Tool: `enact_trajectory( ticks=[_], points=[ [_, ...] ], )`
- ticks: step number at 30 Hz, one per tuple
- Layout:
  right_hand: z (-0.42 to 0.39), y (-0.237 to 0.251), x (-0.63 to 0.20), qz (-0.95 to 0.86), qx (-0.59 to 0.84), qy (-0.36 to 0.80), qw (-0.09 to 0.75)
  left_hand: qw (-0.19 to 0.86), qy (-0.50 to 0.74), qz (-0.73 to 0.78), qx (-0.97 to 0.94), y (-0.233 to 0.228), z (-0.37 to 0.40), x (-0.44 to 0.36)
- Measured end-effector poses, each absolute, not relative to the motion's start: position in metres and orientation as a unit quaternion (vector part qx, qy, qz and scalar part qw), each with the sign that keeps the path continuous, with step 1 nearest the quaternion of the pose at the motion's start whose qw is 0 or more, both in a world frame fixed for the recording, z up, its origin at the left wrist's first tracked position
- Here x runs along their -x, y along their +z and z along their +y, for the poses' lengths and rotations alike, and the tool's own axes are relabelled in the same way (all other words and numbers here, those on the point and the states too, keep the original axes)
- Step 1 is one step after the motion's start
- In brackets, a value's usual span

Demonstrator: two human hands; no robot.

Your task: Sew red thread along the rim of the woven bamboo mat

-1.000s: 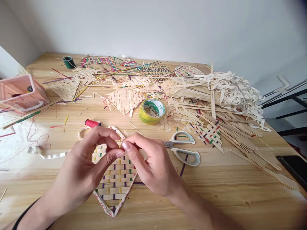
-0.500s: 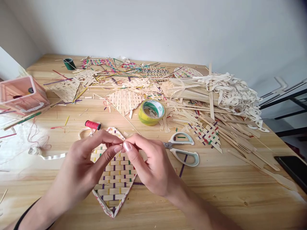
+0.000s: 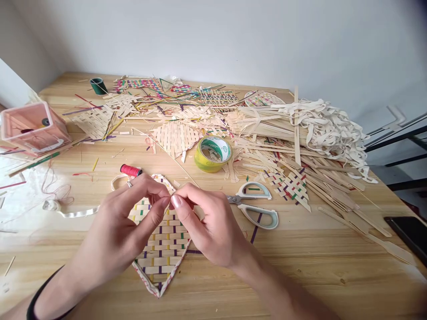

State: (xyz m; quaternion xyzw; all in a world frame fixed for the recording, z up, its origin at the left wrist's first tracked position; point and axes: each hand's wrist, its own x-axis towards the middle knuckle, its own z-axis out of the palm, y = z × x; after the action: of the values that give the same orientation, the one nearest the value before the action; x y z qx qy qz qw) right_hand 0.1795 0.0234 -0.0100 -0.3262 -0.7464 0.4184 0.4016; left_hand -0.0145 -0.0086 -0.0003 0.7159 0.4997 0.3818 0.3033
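Note:
My left hand (image 3: 133, 222) and my right hand (image 3: 207, 226) meet fingertip to fingertip, each closed in a pinch. What they pinch is too small to make out. Beneath them lies a woven strip mat (image 3: 163, 253) with purple, yellow and green strips; a white binding stitched with red runs along its edge. Just beyond my left hand rests a spool of red thread (image 3: 130, 170), beside a loop of white tape. White-handled scissors (image 3: 256, 204) lie open to the right of my right hand, their blades partly hidden by it.
A roll of yellow tape (image 3: 212, 154) stands beyond my hands. Loose strips and woven pieces (image 3: 176, 138) cover the back of the table. A pink bin (image 3: 33, 126) is at left, a heap of white tape (image 3: 333, 129) at right, and a black phone-like object (image 3: 405, 238) near the right edge.
The view has shifted slightly, so the table things sit a little to the right. Both hands keep their pinch, with only slight finger movement.

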Motion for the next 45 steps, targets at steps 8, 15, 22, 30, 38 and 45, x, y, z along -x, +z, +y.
enact_trajectory(
  ticks=[8,15,22,30,38,45],
  points=[
    [0.03,-0.019,-0.178,-0.758,0.322,0.402,0.4,0.321,0.388,0.491,-0.71,-0.006,-0.004,0.018],
    [0.037,-0.026,-0.178,-0.75,0.328,0.394,0.418,0.337,0.408,0.492,-0.691,-0.012,0.001,0.023],
    [0.038,-0.033,-0.175,-0.731,0.321,0.415,0.436,0.361,0.416,0.487,-0.678,-0.015,0.004,0.024],
    [0.045,-0.037,-0.17,-0.737,0.309,0.429,0.421,0.373,0.44,0.484,-0.657,-0.013,0.011,0.029],
    [0.047,-0.016,-0.174,-0.78,0.302,0.391,0.384,0.415,0.467,0.457,-0.633,0.009,0.013,0.032],
    [0.055,-0.017,-0.189,-0.815,0.287,0.376,0.334,0.533,0.435,0.397,-0.608,0.016,0.015,0.037]
  ],
)
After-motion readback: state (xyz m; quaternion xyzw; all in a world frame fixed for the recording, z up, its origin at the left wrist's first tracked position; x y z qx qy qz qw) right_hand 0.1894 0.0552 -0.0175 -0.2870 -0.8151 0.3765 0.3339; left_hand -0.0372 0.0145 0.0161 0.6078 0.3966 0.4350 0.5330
